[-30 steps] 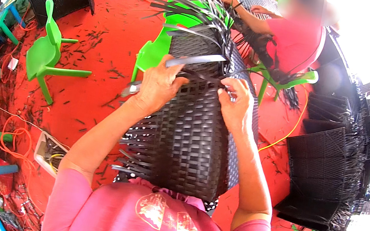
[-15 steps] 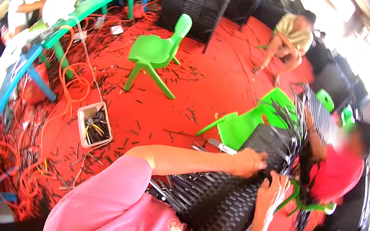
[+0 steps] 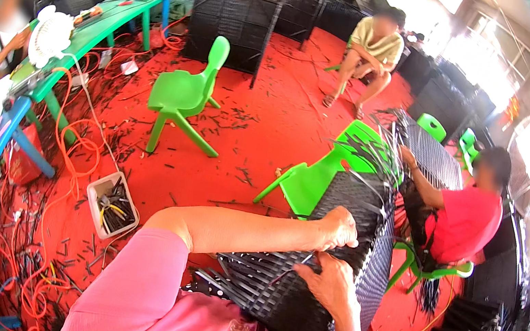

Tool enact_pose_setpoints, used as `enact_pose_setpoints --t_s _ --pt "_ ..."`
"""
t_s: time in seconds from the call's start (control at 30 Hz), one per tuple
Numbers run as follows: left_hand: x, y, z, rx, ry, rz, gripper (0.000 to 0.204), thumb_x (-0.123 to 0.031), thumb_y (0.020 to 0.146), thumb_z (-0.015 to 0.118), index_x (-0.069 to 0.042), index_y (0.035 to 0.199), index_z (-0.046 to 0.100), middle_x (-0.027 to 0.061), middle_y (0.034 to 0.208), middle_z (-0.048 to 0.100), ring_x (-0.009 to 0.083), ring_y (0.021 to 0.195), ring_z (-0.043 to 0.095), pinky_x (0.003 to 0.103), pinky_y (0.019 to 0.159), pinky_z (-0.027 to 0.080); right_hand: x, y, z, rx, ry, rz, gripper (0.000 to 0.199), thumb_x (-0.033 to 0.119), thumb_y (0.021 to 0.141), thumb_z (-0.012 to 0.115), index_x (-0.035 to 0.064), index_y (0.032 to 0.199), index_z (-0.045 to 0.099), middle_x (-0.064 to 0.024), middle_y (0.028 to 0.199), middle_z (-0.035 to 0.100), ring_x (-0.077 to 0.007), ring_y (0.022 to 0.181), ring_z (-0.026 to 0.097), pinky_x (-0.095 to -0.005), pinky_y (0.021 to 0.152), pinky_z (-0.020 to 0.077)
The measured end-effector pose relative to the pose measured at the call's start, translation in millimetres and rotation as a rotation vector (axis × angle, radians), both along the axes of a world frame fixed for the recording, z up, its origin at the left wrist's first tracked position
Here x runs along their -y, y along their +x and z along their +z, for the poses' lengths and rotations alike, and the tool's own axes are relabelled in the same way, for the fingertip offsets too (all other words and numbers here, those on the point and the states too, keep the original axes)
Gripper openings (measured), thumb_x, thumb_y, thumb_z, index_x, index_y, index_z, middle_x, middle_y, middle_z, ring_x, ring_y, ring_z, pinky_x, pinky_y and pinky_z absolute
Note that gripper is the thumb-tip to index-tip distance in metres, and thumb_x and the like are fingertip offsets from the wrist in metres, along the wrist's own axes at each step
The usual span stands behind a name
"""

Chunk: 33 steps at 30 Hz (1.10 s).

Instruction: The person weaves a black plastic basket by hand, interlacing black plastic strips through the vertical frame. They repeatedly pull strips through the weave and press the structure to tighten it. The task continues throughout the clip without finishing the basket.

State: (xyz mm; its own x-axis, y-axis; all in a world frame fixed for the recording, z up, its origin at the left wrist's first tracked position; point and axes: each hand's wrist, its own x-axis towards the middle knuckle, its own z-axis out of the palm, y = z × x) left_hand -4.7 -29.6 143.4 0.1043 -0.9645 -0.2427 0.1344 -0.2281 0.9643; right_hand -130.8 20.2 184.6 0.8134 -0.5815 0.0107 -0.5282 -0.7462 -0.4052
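Across my lap lies a dark woven panel of flat black strips, with loose strip ends fanning out along its left side. My left hand is closed in a fist above the panel's upper part; what sits inside its fingers is hidden. Just below it, my right hand rests on the weave with its thumb stretched left toward the loose strips and apart from the fingers. More loose strips stick up at the panel's far end, over a green chair.
A tub of black offcuts and a yellow-handled tool stands on the red floor among scattered scraps and orange hoses. Another green chair is ahead. A person in red works at the right; a seated person is farther off.
My right hand has left the panel's right side and come left, its thumb spreading toward the loose strips. My left hand stays closed above the weave. The whole view has shifted.
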Motion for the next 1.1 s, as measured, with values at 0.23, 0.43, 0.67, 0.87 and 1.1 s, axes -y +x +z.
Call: enact_pose_setpoints --t_s 0.23,0.43,0.67,0.87,1.1 --pt "-3.6 -2.3 16.2 -0.313 0.201 0.011 0.011 0.0 0.075 0.068 0.0 0.068 0.06 0.0102 0.064 0.058 0.0086 0.043 0.044 0.023 0.035 0.027 -2.7 -2.9 -30.4 0.257 0.653 -0.211 0.034 0.029 0.092 0.06 -0.0038 0.101 0.056 -0.0119 0.088 0.065 -0.0183 0.064 0.064 -0.0288 0.052 0.0503" --pt "-8.1 -0.1 19.9 -0.487 0.063 -0.165 0.012 -0.005 0.08 0.068 0.0 0.087 0.059 0.0098 0.071 0.061 0.0062 0.046 0.043 0.02 0.038 0.031 9.2 -7.8 -28.1 0.302 0.852 -0.27 0.032 0.028 0.098 0.049 -0.0036 0.102 0.051 -0.0112 0.082 0.064 -0.0145 0.056 0.061 -0.0256 0.046 0.051" --pt "-6.7 22.9 -14.0 -0.558 0.004 -0.346 0.018 -0.005 0.086 0.061 0.004 0.102 0.058 0.0064 0.077 0.06 0.0039 0.046 0.039 0.017 0.041 0.034 8.0 -1.8 -33.5 0.355 0.933 -0.242 0.031 0.027 0.096 0.052 -0.0029 0.086 0.053 -0.005 0.067 0.058 -0.0096 0.053 0.055 -0.0262 0.045 0.0441" --pt "1.6 37.6 -39.4 -0.013 -0.097 -0.343 0.009 -0.01 0.09 0.059 -0.003 0.094 0.064 0.0023 0.073 0.06 0.0035 0.049 0.042 0.018 0.042 0.03 20.7 -32.4 -8.1 0.369 -0.003 -0.107 0.015 0.016 0.087 0.063 0.0008 0.089 0.065 -0.0147 0.08 0.066 -0.0303 0.071 0.065 -0.0357 0.064 0.051" --pt "-15.3 36.1 -28.7 0.332 -0.199 -0.567 0.024 -0.021 0.095 0.045 -0.003 0.086 0.057 0.0045 0.064 0.06 0.0122 0.053 0.056 0.029 0.048 0.041 74.7 -29.9 -13.5 0.383 -0.473 0.041 0.012 0.007 0.077 0.062 0.0028 0.087 0.066 -0.0099 0.091 0.064 -0.0304 0.095 0.053 -0.0431 0.084 0.0428"
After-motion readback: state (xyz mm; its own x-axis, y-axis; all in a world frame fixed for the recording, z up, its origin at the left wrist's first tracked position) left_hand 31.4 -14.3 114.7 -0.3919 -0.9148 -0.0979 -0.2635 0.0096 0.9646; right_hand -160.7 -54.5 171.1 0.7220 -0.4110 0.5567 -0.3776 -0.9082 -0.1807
